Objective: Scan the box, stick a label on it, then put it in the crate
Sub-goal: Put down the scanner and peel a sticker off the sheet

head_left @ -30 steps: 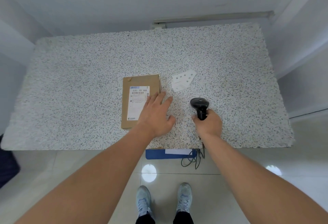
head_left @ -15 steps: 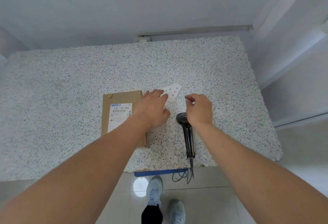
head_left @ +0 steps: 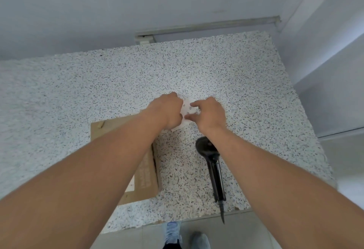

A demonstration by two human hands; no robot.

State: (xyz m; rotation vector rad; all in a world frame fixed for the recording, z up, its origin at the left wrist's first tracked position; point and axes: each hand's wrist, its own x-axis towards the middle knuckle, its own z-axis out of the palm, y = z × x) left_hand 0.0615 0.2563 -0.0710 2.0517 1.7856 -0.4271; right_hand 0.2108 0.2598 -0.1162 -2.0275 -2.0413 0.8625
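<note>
A flat brown cardboard box (head_left: 146, 177) with a white shipping label lies on the speckled table, mostly hidden under my left forearm. Just beyond it, a white sheet of labels (head_left: 186, 108) sits between both hands. My left hand (head_left: 169, 111) holds the sheet's left edge. My right hand (head_left: 209, 114) pinches at the sheet from the right with its fingertips. The black handheld scanner (head_left: 211, 162) lies on the table below my right wrist, untouched.
The speckled table (head_left: 246, 91) ends at a grey wall behind and a wall on the right. The scanner's cable hangs over the front edge. My shoes show on the tiled floor below. No crate is in view.
My right hand let go of the scanner, which now lies on the table, and reached to the label sheet. My left hand left the box and took the sheet.
</note>
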